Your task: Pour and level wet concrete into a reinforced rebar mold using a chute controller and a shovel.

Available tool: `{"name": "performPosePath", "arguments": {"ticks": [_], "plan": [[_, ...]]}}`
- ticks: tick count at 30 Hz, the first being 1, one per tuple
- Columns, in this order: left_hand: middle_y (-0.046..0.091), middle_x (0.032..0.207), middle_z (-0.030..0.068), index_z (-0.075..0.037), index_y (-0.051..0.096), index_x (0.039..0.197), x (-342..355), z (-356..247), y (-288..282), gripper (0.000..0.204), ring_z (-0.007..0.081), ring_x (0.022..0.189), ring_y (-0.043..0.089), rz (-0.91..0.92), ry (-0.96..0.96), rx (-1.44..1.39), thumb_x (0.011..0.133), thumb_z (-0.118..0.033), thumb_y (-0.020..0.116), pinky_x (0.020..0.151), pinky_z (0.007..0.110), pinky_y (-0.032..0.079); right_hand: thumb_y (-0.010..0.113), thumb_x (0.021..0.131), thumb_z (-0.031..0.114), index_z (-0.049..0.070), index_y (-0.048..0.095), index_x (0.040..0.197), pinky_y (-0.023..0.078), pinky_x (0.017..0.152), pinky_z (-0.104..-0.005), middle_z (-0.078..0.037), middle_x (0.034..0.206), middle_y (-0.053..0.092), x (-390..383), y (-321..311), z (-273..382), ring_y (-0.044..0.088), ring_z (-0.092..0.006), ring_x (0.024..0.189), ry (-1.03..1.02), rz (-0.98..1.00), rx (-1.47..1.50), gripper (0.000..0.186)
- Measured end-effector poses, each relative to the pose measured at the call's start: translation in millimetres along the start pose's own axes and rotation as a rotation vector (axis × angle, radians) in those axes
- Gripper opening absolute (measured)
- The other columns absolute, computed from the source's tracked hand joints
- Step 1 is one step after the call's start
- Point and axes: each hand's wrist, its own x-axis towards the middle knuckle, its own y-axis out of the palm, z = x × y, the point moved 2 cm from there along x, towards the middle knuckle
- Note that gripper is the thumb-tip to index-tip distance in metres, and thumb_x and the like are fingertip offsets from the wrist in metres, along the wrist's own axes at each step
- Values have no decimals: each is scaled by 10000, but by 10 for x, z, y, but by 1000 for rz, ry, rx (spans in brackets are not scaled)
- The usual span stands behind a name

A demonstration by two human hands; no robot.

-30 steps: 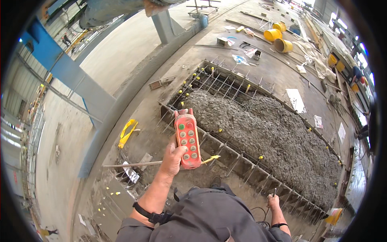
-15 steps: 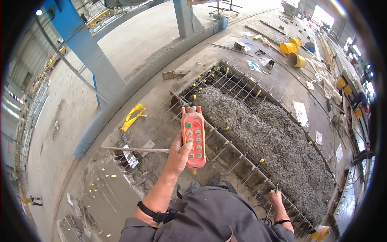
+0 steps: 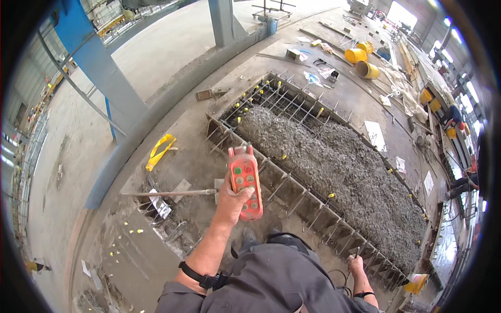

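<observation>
My left hand (image 3: 229,201) holds a red-orange pendant remote (image 3: 249,206) upright in the middle of the view, thumb lying over its lower buttons. At the lower right, my right hand (image 3: 356,265) is closed round a thin dark rod or cord (image 3: 358,251), too small to make out fully, beside the steel form's near edge. The form (image 3: 308,207) holds rough wet concrete (image 3: 344,188); bare rebar (image 3: 292,107) shows at its far end, and bars with some yellow caps stick out along its sides. A long thin pole (image 3: 167,193) lies behind my left hand.
A blue-grey steel column (image 3: 102,73) and concrete kerb (image 3: 156,109) run along the left. Yellow buckets (image 3: 367,70), a yellow strap (image 3: 156,153), white sheets (image 3: 374,136) and scraps lie around. Another person (image 3: 453,117) bends at the right edge. A smoothed concrete slab (image 3: 133,245) is at the lower left.
The view has tilted and shifted slightly. The remote moved a little right, then back left and slightly lower in the picture, still in my left hand. My right hand stays low by the form.
</observation>
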Motion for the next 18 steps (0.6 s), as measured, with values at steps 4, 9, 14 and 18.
{"name": "performPosePath", "arguments": {"ticks": [4,9,14,18], "plan": [[551,1004,12,-77,429,1207,12,128,11,515,106,868,557,21,0,-43,730,2,606,765,271,482,522,755,203,2,539,631,429,524,-394,-141,550,529,45,-32,-125,537,-253,515,-28,-84,-102,237],[576,986,48,-71,448,1179,-65,161,175,471,148,847,594,57,-52,-115,738,-8,603,750,298,508,519,768,220,-5,549,652,430,505,-390,-146,548,537,131,-211,128,550,-261,511,-88,-62,-160,255],[588,948,47,-61,458,1174,-97,277,464,475,186,812,617,-27,-27,-146,730,-46,627,729,324,532,517,791,231,-3,538,653,422,509,-379,-120,551,531,325,-454,471,536,-235,516,-116,-31,-54,272],[583,940,45,-61,472,1177,-77,466,916,479,202,805,619,-51,28,-112,729,-102,633,729,340,536,529,785,233,-6,549,678,433,552,-395,-143,591,553,884,-645,50,551,-280,556,-70,-19,-9,262]]}}
